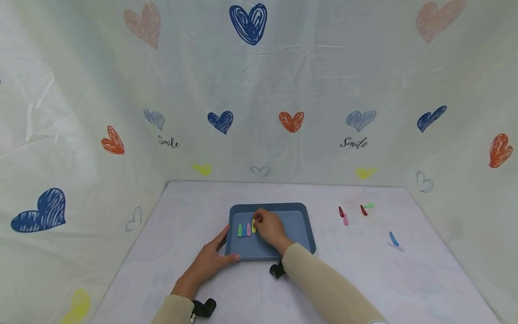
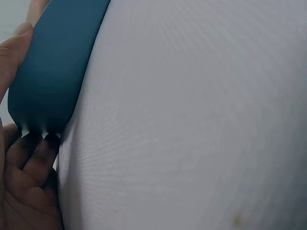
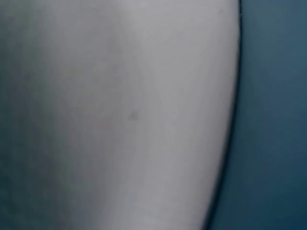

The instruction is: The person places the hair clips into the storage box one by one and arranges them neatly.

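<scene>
A blue-grey tray lies on the table, with a green clip, a blue clip and a pink clip in a row on its left half. Beside them, the right hand pinches a yellow clip at its upper end. The left hand rests at the tray's left edge, thumb on the near corner; in the left wrist view its fingers touch the tray's outer wall. The right hand is outside the right wrist view, which shows part of the tray.
Right of the tray on the table lie a dark red clip by a pink one, another red clip by a green one, and a blue clip by a pale one. A heart-printed curtain stands behind.
</scene>
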`<state>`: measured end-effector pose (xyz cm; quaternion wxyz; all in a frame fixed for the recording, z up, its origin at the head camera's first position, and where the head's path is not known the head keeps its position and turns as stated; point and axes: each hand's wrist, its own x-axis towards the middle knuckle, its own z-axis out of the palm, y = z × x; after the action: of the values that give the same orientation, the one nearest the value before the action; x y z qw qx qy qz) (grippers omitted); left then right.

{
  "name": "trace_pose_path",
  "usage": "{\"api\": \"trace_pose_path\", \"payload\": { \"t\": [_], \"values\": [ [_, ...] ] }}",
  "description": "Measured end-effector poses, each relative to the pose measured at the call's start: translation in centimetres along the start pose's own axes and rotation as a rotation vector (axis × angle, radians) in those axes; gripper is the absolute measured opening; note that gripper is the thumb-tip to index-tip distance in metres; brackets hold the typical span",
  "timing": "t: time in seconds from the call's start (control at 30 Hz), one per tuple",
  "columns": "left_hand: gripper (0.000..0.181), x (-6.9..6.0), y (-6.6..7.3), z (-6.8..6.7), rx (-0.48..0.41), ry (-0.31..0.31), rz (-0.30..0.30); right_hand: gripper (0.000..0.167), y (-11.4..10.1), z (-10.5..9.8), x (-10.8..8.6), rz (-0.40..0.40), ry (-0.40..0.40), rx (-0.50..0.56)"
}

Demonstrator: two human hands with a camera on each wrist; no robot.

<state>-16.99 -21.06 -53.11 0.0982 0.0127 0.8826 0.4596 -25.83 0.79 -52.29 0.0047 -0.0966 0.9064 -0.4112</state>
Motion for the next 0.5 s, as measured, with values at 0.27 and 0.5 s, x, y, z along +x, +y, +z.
{"api": "trace_pose_path", "payload": {
  "t": [0.27, 0.5],
  "values": [
    [0.111, -0.11, -0.02, -0.1, -0.009, -0.001, 0.026, 0.009, -0.01, 0.2, -0.05, -0.019, -0.012, -0.065],
    [0.11, -0.11, -0.08, 0.0, -0.007, -0.003, 0.021, 0.009, 0.03, 0.14, -0.41, -0.044, -0.03, -0.093]
  ]
}}
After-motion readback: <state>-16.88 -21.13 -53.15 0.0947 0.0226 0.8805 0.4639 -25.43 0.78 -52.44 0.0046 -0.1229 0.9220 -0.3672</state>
